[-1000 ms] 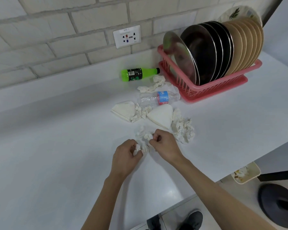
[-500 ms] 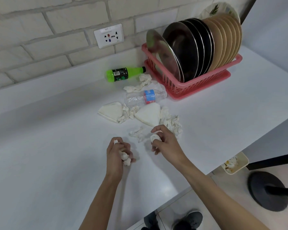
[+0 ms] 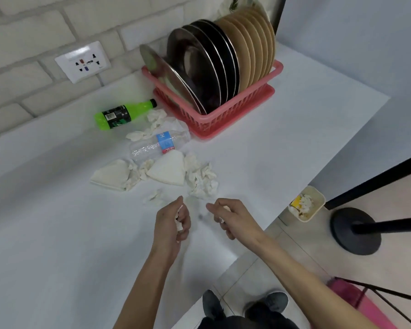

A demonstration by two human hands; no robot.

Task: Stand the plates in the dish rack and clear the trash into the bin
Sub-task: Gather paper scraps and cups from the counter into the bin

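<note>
Several steel, black and tan plates (image 3: 214, 67) stand upright in the pink dish rack (image 3: 235, 108) at the back of the white counter. In front of the rack lies trash: a green bottle (image 3: 121, 113), a clear plastic bottle (image 3: 159, 144), two folded white napkins (image 3: 169, 168) and crumpled tissues (image 3: 203, 181). My left hand (image 3: 171, 224) grips crumpled tissue near the counter's front. My right hand (image 3: 230, 216) holds a small tissue wad beside it. A small beige bin (image 3: 316, 207) with trash inside sits on the floor to the right, below the counter edge.
A wall socket (image 3: 82, 61) sits on the brick wall. The counter edge (image 3: 294, 200) runs diagonally at the right. A black stand base (image 3: 356, 231) and a pink object (image 3: 365, 302) are on the floor. My shoes (image 3: 266, 305) show at the bottom.
Both hands have pulled back from the tissue pile toward the counter's front edge, each keeping its tissue. The view has swung toward the right, showing more of the floor and the bin.
</note>
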